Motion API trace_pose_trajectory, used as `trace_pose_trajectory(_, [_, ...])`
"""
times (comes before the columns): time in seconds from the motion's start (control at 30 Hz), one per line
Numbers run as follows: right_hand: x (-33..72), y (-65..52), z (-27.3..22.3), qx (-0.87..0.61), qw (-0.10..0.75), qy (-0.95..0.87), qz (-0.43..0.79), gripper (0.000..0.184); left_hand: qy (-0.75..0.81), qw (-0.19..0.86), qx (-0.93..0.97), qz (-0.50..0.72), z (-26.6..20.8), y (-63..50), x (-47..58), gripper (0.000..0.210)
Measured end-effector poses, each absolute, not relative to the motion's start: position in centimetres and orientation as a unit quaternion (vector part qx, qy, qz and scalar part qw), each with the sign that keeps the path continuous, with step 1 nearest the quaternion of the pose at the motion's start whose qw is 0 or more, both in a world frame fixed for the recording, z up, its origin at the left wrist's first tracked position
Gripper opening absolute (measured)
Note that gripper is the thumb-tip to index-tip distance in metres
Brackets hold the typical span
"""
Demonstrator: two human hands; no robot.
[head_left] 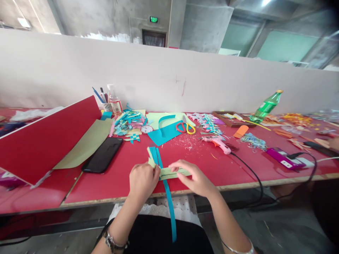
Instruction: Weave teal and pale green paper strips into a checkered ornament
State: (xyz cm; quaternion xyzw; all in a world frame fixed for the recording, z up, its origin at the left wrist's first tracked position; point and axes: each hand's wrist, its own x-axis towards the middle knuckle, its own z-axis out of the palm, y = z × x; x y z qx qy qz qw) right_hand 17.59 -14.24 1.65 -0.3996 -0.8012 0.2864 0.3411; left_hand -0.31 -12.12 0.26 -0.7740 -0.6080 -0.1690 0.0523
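My left hand [143, 180] is closed on woven paper strips near the table's front edge. Blue paper strips [156, 157] stick out beyond its fingers, and one long blue strip [171, 208] hangs over the edge toward my lap. A pale green strip [169, 173] lies crosswise over the blue. My right hand [197, 178] is over the right part of that green strip, thumb and fingers apart; whether it touches the paper I cannot tell. Part of the weave is hidden under my left fingers.
Red-and-yellow scissors [189, 128] lie on blue paper [164, 135]. To the right are a pink glue gun [217, 144], a purple power strip [284, 158] and a green bottle [267, 106]. A black phone [103, 155] and a red board [58, 137] are left.
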Motion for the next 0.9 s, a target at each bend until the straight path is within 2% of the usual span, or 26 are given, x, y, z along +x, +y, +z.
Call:
trace_pose_trajectory(0.13, [18.1,-16.5,0.3,-0.416,0.198,-0.866,0.194,0.054,-0.626,0.038,-0.765,-0.145,0.3,-12.0,-0.6,0.042])
trace_pose_trajectory(0.23, [17.3,-17.0,-0.3,-0.443,0.158,-0.871,0.142,0.055,-0.629,0.025,-0.764,-0.137,0.4,-12.0,-0.7,0.041])
trace_pose_trajectory(0.53, [15.7,-16.1,0.0,-0.467,0.214,-0.85,0.116,0.023,-0.633,0.014,-0.762,-0.138,0.0,-12.0,-1.1,0.034])
trace_pose_trajectory(0.73, [14.7,-15.3,-0.2,-0.509,0.264,-0.812,0.106,0.015,-0.636,-0.004,-0.761,-0.13,0.0,-11.9,-1.2,0.035])
trace_pose_trajectory(0.9, [14.2,-14.7,-0.4,-0.524,0.285,-0.793,0.122,0.015,-0.636,-0.039,-0.76,-0.128,0.1,-11.9,-1.3,0.034])
